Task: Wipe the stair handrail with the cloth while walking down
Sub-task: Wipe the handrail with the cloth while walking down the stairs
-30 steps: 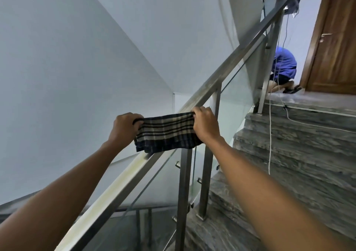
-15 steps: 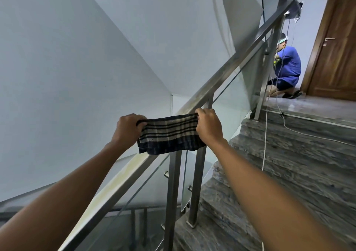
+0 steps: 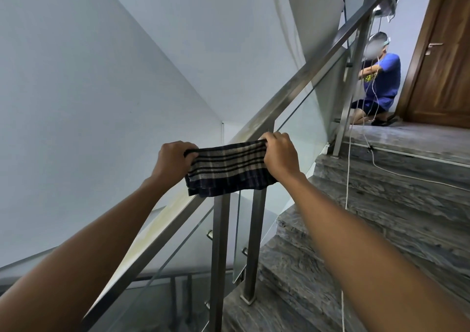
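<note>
A dark checked cloth point(image 3: 226, 170) with beige stripes is draped over the sloping steel handrail point(image 3: 300, 84), stretched between both hands. My left hand point(image 3: 174, 159) grips its left end, fingers curled over the rail. My right hand point(image 3: 278, 154) grips its right end, a little higher up the rail. The cloth's lower edge hangs down over the near side of the rail. The rail runs from bottom left up to the top right landing.
Two steel posts point(image 3: 220, 255) and glass panels point(image 3: 305, 128) stand under the rail. Grey stone steps point(image 3: 368, 204) rise on the right to a landing with a wooden door point(image 3: 442, 56). A person in a blue shirt point(image 3: 381, 82) crouches there. White cords point(image 3: 348, 179) hang over the steps.
Both hands have slid the cloth down the rail past the posts' tops. The view has dropped back, so the person on the landing shows more fully.
</note>
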